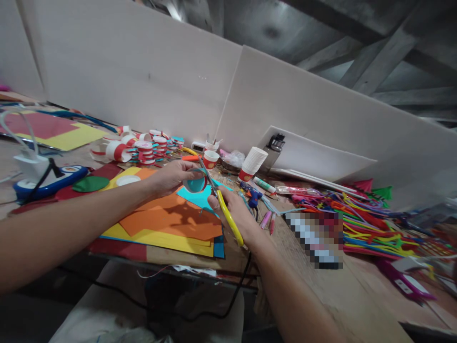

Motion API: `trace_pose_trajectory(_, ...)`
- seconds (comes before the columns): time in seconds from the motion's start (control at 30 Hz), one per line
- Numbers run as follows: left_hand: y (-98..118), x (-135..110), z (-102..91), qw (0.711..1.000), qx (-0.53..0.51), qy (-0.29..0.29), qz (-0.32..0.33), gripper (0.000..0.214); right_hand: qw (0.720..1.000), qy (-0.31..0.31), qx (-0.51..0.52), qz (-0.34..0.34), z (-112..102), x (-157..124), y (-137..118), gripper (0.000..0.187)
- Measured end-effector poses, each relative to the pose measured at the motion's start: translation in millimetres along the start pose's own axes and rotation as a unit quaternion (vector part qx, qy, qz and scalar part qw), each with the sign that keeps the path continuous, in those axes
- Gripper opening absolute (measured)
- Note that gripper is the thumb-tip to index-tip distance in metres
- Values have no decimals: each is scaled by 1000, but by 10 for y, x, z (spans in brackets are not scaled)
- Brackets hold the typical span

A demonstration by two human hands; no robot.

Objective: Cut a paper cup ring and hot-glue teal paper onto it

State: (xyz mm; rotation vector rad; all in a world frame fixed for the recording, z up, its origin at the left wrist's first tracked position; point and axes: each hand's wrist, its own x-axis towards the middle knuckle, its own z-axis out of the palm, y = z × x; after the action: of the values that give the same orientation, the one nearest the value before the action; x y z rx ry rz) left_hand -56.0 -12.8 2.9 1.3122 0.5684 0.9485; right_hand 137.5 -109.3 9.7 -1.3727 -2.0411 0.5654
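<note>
My left hand (173, 176) is closed around a small round piece (195, 183), teal inside with a red rim, held above the sheets. My right hand (232, 212) grips yellow-handled scissors (223, 205), whose blades reach up against the right edge of the round piece. Below both hands lies a pile of coloured paper: orange sheets (171, 219), yellow sheets (157, 238) and a teal sheet (200, 196).
A stack of white paper cups (252, 164), a single cup (210, 158), a blue glue gun (252, 194), finished red-and-white cup pieces (146, 147), a dark bottle (273, 146) and a heap of pipe cleaners (360, 219) crowd the table. White boards wall the back.
</note>
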Motion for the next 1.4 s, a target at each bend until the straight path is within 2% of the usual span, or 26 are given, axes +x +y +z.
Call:
trace_pose_trajectory(0.53,9,5,12,1000,-5,-1,-7,21,1000,-22,15,-8,-34,-9,-11,38)
trace_pose_trajectory(1.07,13,3,-16,1000,14,-2,-3,20,1000,-2,9,0,-5,-3,-8,42)
trace_pose_trajectory(1.23,-12,-12,56,999,-47,5,-8,23,999,32,-11,-9,8,3,-9,43)
trace_pose_trajectory(1.4,-71,12,80,996,-88,27,-2,20,999,32,-14,-9,-5,0,-5,44)
